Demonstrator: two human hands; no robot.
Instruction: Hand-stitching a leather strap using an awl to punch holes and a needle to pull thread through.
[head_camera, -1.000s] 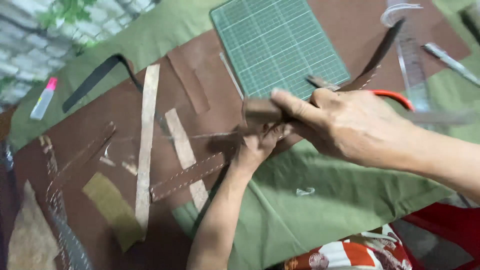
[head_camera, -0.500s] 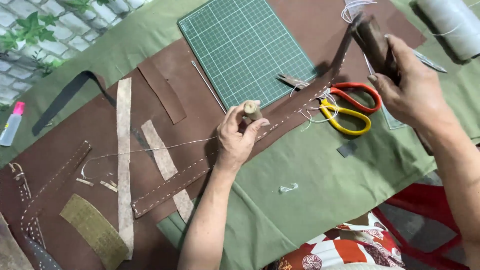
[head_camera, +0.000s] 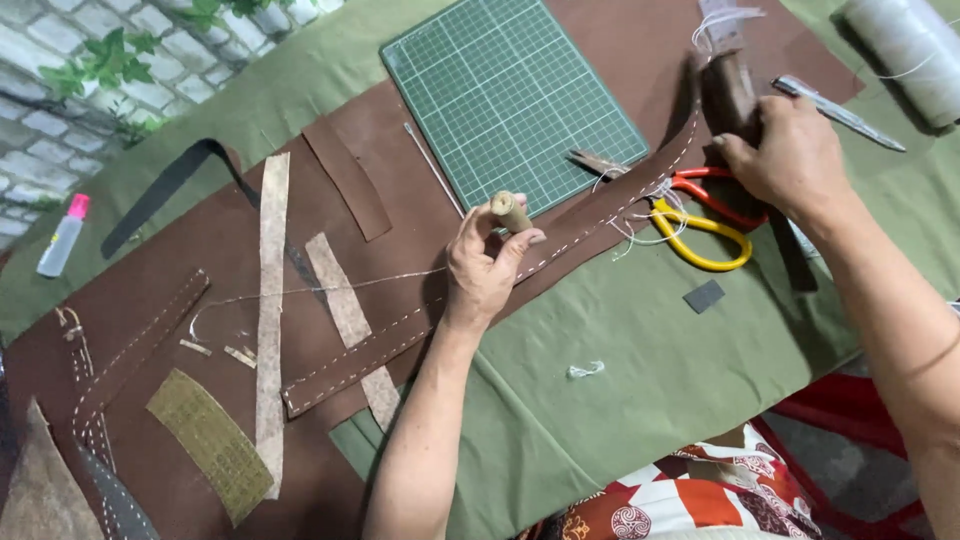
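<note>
A long brown leather strap (head_camera: 420, 330) with pale stitching runs diagonally over a green cloth (head_camera: 640, 350). My left hand (head_camera: 485, 265) presses near the strap's middle and grips a small wooden-handled tool (head_camera: 510, 210) upright between thumb and fingers. A thin thread (head_camera: 330, 285) trails left from that hand. My right hand (head_camera: 785, 160) is closed around the strap's far end (head_camera: 725, 95), lifted at the upper right. Red and yellow scissors (head_camera: 700, 215) lie just below that hand.
A green cutting mat (head_camera: 510, 100) lies at the top centre on a brown leather sheet (head_camera: 190, 290) with loose strips. A metal blade tool (head_camera: 840, 112) and a thread spool (head_camera: 905, 50) sit top right. A small pink-capped bottle (head_camera: 62, 235) stands far left.
My right hand has swung from over the left hand up to the right, lifting the strap's end. The left hand stays on the strap with the wooden tool.
</note>
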